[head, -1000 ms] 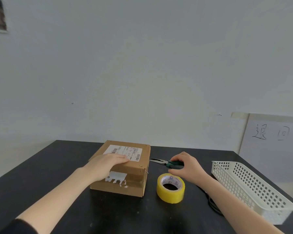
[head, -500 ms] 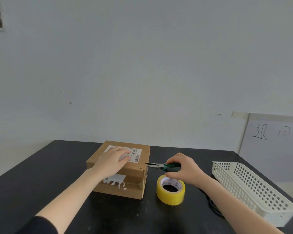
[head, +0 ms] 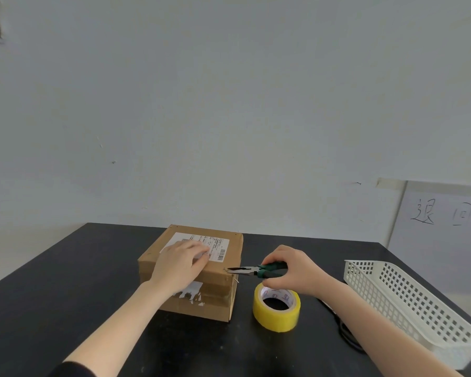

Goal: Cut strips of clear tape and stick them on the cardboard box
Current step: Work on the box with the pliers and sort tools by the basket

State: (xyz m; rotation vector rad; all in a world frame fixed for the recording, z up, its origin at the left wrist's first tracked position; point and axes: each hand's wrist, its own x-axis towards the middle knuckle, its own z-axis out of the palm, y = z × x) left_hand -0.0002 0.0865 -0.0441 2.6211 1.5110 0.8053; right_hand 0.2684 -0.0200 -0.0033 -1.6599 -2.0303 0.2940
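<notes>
A brown cardboard box (head: 215,292) with a white shipping label stands on the black table (head: 65,295). My left hand (head: 181,263) lies flat on the box's top, over part of the label. My right hand (head: 291,270) grips the green handles of a pair of needle-nose pliers (head: 252,270). The pliers' tips touch the box's upper right edge. A yellow-looking roll of tape (head: 276,308) lies flat on the table just below my right hand, right of the box.
A white perforated plastic basket (head: 408,303) sits at the table's right side. A black looped object (head: 346,330) lies on the table under my right forearm. A whiteboard with writing leans against the wall at the right.
My right hand has carried the pliers leftward until their tips reach the box's right edge. My left hand slid further onto the box top, over the label.
</notes>
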